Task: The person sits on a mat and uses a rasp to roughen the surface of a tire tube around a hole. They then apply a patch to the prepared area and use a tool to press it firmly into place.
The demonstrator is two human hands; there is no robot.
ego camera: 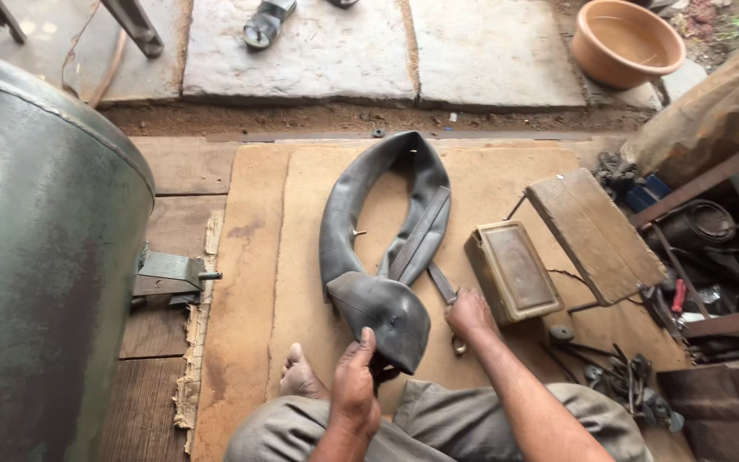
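The tube (384, 248) is dull black. The board (506, 184) beneath is tan, the tin (513, 271) olive-brown, the bowl (626, 41) terracotta orange, the tank (36, 248) grey-green, the trousers (438, 423) khaki.

the person sits low, both knees bent and spread, legs in grey-brown trousers. the left hand (355, 382) is raised in front of the body, back of the hand to the camera, thumb pointing up, fingers curled in a pinch. the right forearm is bare and reaches forward from the lower right. the right hand (470, 313) is low, knuckles up, fingers bent downward. a bare foot (299, 376) shows just left of the left hand.
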